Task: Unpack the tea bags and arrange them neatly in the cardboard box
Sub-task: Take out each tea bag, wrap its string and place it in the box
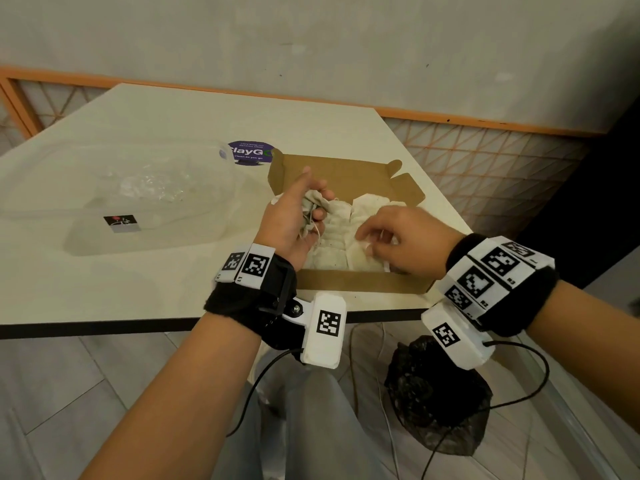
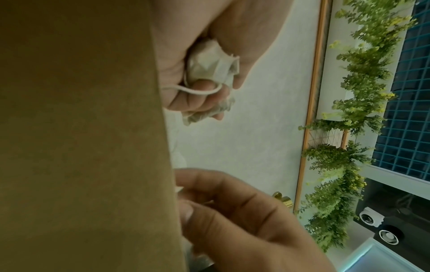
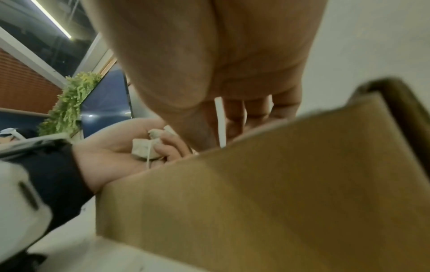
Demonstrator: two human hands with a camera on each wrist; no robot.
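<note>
An open cardboard box (image 1: pixel 349 286) lies near the table's front edge, with several pale tea bags (image 1: pixel 333 240) laid flat inside. My left hand (image 1: pixel 317 206) hovers over the box's left side and grips a crumpled bunch of tea bags (image 2: pixel 210 65) with strings hanging loose. My right hand (image 1: pixel 369 243) reaches into the box's right part, thumb and fingers pinching a tea bag (image 1: pixel 360 258) at its white edge. In the right wrist view the box wall (image 3: pixel 267 184) hides the bags inside. A white strip (image 3: pixel 218 121) hangs between the right hand's fingers there.
A clear, crumpled plastic bag (image 1: pixel 149 192) with a small label lies left of the box. A purple round sticker (image 1: pixel 250 152) sits behind it. The table edge (image 1: pixel 104 329) runs close in front. A black bag (image 1: pixel 438 396) and cables lie on the floor.
</note>
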